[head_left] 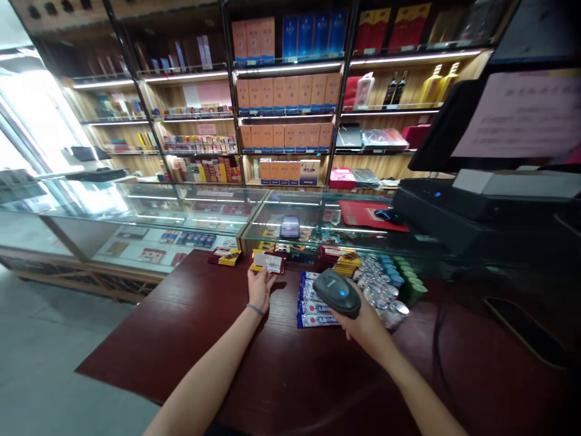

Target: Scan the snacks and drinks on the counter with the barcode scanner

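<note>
My left hand grips the near edge of a chocolate bar in a red and yellow wrapper, its barcode side facing up. In my right hand is a dark barcode scanner with a blue light, held above several blue and white wrapped packs. To the left of the held bar lies a pile of similar chocolate bars. Another stack of yellow bars is behind the scanner. Small cans with silver tops stand at its right.
A glass display counter runs behind the dark red table. On the glass are a small device and a mouse on a red mat. A monitor stands at right, above a phone. Stocked shelves line the wall.
</note>
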A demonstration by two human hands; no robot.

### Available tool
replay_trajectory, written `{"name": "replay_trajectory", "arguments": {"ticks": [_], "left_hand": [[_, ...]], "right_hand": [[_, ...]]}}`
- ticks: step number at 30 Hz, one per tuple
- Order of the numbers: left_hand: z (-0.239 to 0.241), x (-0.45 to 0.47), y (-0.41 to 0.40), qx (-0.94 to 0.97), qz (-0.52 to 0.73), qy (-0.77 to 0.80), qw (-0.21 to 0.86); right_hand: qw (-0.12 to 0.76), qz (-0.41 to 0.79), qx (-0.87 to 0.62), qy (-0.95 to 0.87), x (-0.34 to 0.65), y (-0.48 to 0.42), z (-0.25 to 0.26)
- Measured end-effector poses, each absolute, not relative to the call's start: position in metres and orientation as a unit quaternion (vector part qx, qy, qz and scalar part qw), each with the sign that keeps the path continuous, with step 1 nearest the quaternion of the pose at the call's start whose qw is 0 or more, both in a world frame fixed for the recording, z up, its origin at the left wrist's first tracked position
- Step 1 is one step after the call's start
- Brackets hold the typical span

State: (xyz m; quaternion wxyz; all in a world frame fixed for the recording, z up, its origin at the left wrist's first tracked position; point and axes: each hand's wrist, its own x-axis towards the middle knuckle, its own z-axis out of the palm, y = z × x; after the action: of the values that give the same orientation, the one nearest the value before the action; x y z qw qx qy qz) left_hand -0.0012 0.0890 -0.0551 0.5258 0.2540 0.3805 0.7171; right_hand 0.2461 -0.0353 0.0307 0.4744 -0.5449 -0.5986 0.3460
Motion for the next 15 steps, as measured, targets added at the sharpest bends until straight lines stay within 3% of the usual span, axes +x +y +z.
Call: {"name": "replay_trajectory", "arguments": {"ticks": [5,15], "left_hand": [[-0.056,-0.001,0.091,0.246,0.725,0.369,0.527],[-0.046,0.002,0.084,0.206,0.743,0.315,0.553]], "right_hand": [[0.388,0.302,-0.53,-0.691,0.242,-0.029,0.008],[0.34,0.28,-0.507,-0.741,0.248,-0.027,-0.003]]}}
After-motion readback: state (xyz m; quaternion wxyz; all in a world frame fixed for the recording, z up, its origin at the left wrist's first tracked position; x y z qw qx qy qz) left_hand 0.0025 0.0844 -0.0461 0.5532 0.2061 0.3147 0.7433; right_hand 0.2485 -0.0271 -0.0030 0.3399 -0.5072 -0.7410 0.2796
